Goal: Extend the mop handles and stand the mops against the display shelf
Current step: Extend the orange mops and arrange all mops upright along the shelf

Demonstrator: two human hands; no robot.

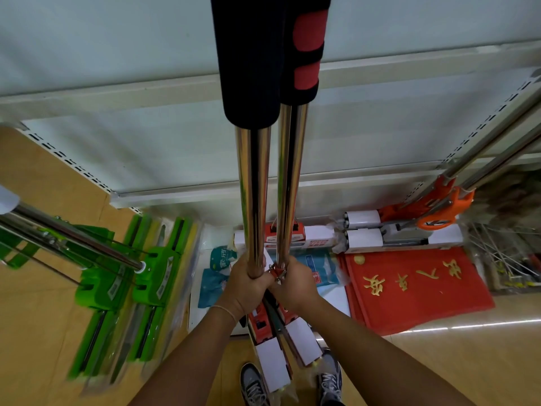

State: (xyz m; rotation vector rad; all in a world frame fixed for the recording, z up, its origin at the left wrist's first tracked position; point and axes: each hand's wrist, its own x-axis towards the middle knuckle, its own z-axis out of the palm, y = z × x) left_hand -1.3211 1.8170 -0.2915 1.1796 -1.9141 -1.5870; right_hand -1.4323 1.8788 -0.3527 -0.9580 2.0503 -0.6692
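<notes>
Above your fingers, two mop handles (pixel 285 183) rise side by side.
Your left hand (pixel 247 284) grips one, your right hand (pixel 294 284) the other; display shelf (pixel 164 153) straight beyond them.

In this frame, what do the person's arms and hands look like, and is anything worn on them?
Both forearms are bare, with no sleeves in view. The left hand has a thin, light string bracelet around its wrist. The right hand shows no gloves, rings or watch.
</notes>
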